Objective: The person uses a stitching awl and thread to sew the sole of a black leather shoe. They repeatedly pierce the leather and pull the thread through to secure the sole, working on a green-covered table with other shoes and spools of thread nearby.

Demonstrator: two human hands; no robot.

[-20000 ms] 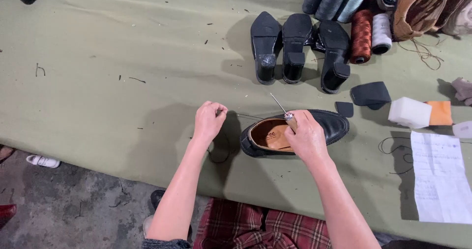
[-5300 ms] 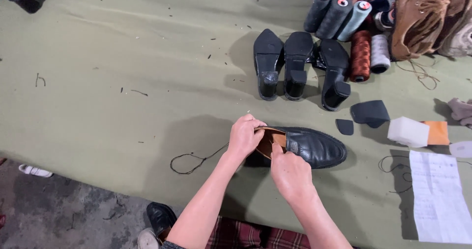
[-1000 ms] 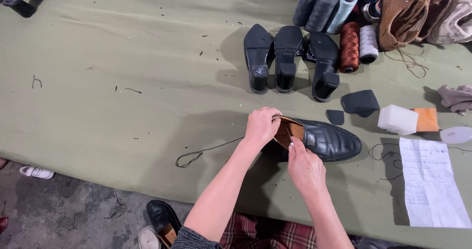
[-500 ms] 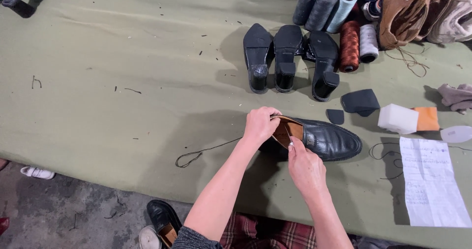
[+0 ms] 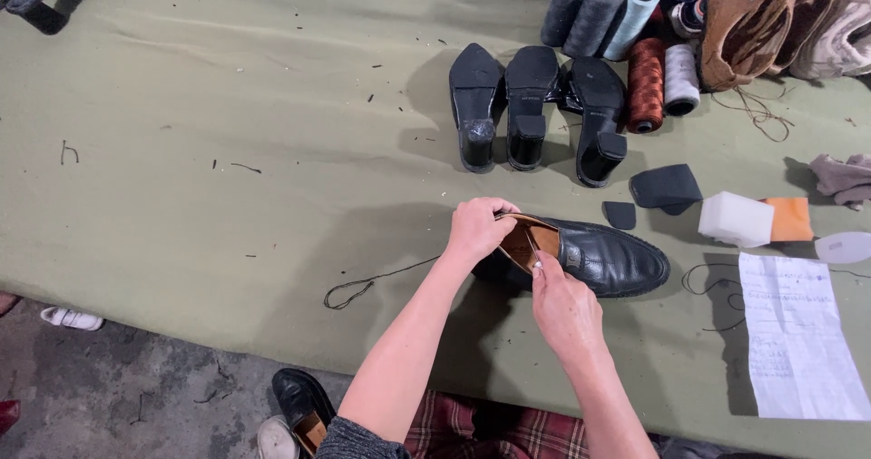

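A black leather shoe (image 5: pixel 606 258) with a tan lining lies on its side on the green table (image 5: pixel 227 132), toe to the right. My left hand (image 5: pixel 478 229) grips the heel rim of the shoe. My right hand (image 5: pixel 564 307) is at the shoe's opening from below, fingertips pinched at the inner edge of the lining; a tool in them cannot be made out. A dark thread (image 5: pixel 372 282) trails left from the shoe and ends in a loop on the cloth.
Three black heeled soles (image 5: pixel 531 105) lie upside down behind the shoe, with several thread spools (image 5: pixel 626 33) and brown leather (image 5: pixel 753 14) at the back right. Black patches (image 5: pixel 665 187), a white block (image 5: pixel 735 219), an orange piece (image 5: pixel 791 219) and a paper sheet (image 5: pixel 798 336) lie right.
Almost nothing has moved in the last second; both hands stay at the shoe's heel opening. Twenty seconds ago the shoe lay upright and my right hand held a needle-like tool over it.
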